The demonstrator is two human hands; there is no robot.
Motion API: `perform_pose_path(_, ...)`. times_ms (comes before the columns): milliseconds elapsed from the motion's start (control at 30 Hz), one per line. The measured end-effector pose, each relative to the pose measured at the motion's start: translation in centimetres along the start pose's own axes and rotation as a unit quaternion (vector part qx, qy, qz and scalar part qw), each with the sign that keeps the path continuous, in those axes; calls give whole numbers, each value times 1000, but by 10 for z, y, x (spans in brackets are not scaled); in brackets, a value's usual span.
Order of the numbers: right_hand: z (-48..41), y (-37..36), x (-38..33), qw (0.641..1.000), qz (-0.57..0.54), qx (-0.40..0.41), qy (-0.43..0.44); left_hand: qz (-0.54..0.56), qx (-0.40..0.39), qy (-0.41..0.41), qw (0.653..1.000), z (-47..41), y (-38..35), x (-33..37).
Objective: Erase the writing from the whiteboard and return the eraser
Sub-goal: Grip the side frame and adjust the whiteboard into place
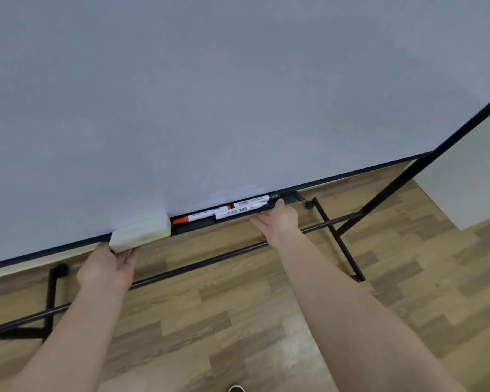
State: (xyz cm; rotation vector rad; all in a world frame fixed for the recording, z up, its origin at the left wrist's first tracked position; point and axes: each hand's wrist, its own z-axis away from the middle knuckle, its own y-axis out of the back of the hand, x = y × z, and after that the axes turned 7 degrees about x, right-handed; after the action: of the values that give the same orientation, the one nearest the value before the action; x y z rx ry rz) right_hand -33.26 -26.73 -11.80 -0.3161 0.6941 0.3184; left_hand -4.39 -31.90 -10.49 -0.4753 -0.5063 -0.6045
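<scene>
The whiteboard [210, 94] fills the upper view and shows no writing. A pale, whitish eraser [140, 232] lies at the left end of the black tray [292, 197] along the board's bottom edge. My left hand [108, 268] holds the eraser from below, thumb at its left end and fingers under its front. My right hand [277, 222] rests on the tray's front edge with its fingers apart, thumb touching the rim. It holds nothing. Three white markers [232, 212] lie in the tray, one with an orange cap.
The board's black stand [348, 258] has crossbars and feet on the wooden floor [238, 321] below my arms. A white wall or cabinet [470, 171] stands at the right behind the board's edge. A shoe tip [236, 388] shows at the bottom.
</scene>
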Motion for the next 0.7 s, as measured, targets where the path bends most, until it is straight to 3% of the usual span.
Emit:
perform_pose_path(100,-10,-2,-5,999,-48,5,-9,-13,13,-16,1000,-9,-1,-3)
perform_pose_path(300,-29,-10,-9,999,-40,20,-23,-30,40,0,999,-26,-8,-1)
perform_pose_path(700,-50,-21,-9,999,-16,35,-16,15,12,5,1000,-43,-19,-8)
